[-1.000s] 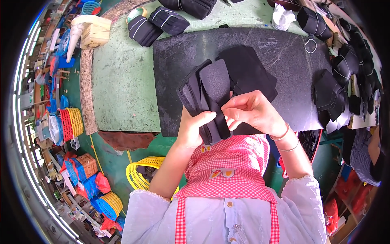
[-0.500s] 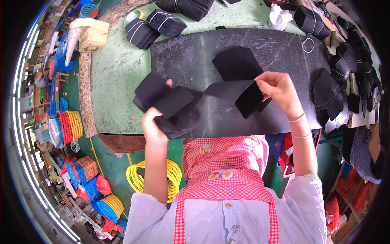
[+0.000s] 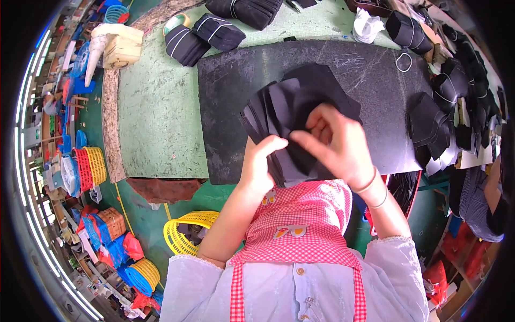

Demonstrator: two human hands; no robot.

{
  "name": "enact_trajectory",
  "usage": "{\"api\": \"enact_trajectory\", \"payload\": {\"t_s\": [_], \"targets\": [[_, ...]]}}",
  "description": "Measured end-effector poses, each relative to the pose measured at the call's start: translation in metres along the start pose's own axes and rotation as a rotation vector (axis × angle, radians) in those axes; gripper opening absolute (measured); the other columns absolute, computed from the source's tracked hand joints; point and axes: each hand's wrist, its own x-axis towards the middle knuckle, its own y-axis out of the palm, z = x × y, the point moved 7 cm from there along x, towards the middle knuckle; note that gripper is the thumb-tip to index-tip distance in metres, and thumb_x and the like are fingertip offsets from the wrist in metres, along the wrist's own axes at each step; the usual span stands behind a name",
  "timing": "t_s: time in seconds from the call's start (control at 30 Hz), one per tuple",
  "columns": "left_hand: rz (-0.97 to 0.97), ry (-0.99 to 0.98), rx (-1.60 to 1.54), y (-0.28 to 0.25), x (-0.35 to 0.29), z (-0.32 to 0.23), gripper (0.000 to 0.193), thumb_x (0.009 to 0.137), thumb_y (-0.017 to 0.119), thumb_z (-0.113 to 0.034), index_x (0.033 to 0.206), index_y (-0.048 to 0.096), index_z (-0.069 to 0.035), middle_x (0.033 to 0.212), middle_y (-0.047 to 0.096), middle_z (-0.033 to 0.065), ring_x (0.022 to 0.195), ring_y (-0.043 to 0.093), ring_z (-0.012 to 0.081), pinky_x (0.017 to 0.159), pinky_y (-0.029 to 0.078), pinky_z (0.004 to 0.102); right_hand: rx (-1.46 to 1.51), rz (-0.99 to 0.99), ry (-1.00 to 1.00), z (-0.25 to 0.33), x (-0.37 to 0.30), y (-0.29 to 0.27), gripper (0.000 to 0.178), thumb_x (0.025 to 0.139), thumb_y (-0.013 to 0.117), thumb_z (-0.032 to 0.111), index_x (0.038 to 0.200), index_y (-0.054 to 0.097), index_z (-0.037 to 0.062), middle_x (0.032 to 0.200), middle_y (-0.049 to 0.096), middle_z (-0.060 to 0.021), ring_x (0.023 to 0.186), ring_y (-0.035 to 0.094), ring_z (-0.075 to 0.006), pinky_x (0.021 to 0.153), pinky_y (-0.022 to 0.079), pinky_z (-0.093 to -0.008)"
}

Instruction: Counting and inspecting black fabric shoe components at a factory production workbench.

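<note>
My left hand point(image 3: 260, 163) is closed around a fanned stack of thin black fabric-like pieces point(image 3: 276, 104), its thumb lying across the near side. The sheets spread apart at their upper left ends. Over the right part of the stack is my right hand point(image 3: 343, 142), thumb stretched toward the left thumb and fingers curled above, with a gap between them. I see nothing held in it; its fingertips are slightly blurred. Behind the stack, more black pieces point(image 3: 322, 80) lie on the dark cutting mat point(image 3: 230, 80), partly covered by my hands and the stack.
Banded black bundles point(image 3: 220, 32) and a tape roll point(image 3: 177, 22) lie along the green table's far side. A loose rubber band point(image 3: 404, 61) rests on the mat. More black stacks point(image 3: 429, 126) crowd the right. A yellow basket point(image 3: 185, 231) stands below the table edge.
My left hand has carried its stack right, over the mat's middle, and the pieces are now fanned. My right hand has moved left and nearer, letting go of the piece it pinched.
</note>
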Motion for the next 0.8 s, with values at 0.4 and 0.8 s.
{"api": "enact_trajectory", "payload": {"t_s": [0.4, 0.8], "targets": [[0.297, 0.003, -0.17, 0.019, -0.017, -0.013, 0.067, 0.075, 0.049, -0.004, 0.141, 0.036, 0.005, 0.135, 0.051, 0.0202, 0.125, 0.052, 0.0346, 0.106, 0.042, 0.0447, 0.525, 0.021, -0.003, -0.005, 0.013, 0.006, 0.014, 0.094, 0.064, 0.008, 0.092, 0.052, 0.0016, 0.073, 0.056, 0.0012, 0.065, 0.053, -0.0039, 0.059, 0.045, -0.0203], [0.209, 0.169, -0.182, -0.002, -0.007, -0.029, 0.074, 0.073, 0.047, -0.007, 0.145, 0.031, 0.003, 0.145, 0.041, 0.0175, 0.134, 0.043, 0.0352, 0.111, 0.035, 0.0511, -0.189, -0.311, -0.066, -0.062, 0.009, -0.06, 0.013, 0.084, 0.068, 0.007, 0.091, 0.058, 0.0018, 0.071, 0.056, -0.0035, 0.061, 0.052, -0.011, 0.06, 0.045, -0.0264]]}}
